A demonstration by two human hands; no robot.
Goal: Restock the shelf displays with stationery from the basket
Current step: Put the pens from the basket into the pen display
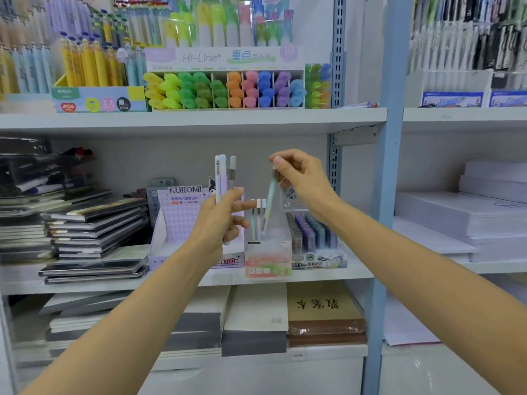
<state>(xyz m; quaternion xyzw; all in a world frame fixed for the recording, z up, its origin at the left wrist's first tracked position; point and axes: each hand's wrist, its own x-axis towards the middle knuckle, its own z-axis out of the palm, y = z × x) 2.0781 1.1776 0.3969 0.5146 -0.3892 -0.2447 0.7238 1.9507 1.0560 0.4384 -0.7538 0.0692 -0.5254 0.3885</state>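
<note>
My left hand grips a small bundle of pastel pens, held upright in front of the middle shelf. My right hand pinches the top of a single pale green pen; the pen tilts down, with its lower end in a clear display box on the middle shelf. Two or three pens stand in that box. The basket is out of view.
A purple Kuromi display box stands left of the clear box, a tray of lead refills to its right. Stacked notebooks fill the shelf's left. Highlighter displays sit above, paper reams at right. A blue upright post divides the bays.
</note>
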